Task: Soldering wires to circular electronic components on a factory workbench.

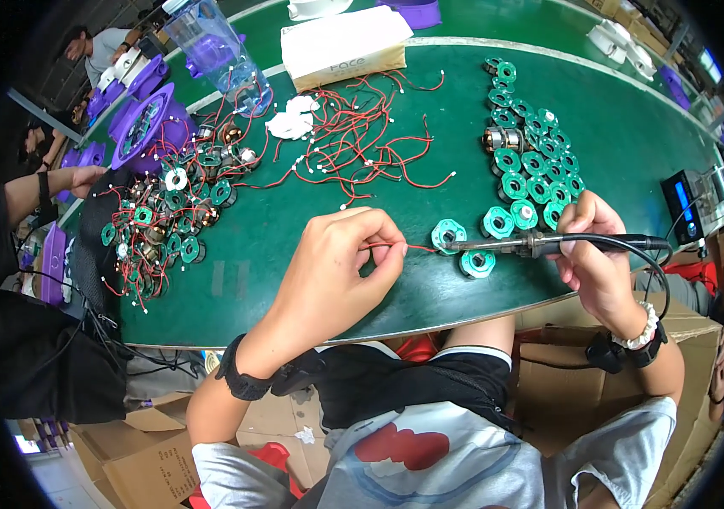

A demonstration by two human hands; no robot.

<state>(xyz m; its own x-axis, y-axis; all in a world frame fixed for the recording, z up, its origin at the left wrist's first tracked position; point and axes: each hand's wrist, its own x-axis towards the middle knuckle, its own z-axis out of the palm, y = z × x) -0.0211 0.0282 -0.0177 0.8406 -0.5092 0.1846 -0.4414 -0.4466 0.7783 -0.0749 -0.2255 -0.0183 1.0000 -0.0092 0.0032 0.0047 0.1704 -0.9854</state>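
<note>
My left hand point(341, 263) pinches a thin red wire point(419, 248) between thumb and fingertips. The wire's far end meets a small round green circuit board point(448, 235) on the table. In my right hand point(595, 259) is a soldering iron point(506, 245), held like a pen, its tip at that same board. Just below the iron lies another green ring board point(478, 264), and one more green ring board point(497, 222) sits above it. Whether the tip touches the wire cannot be made out.
Many green ring boards point(540, 161) stand in rows at the right. Loose red wires point(362, 144) lie near a tissue box point(345, 53). Wired motor parts point(175, 204) are heaped at left, beside a water jug point(222, 64). A soldering station point(688, 204) stands right; another person's hand point(86, 180) is at left.
</note>
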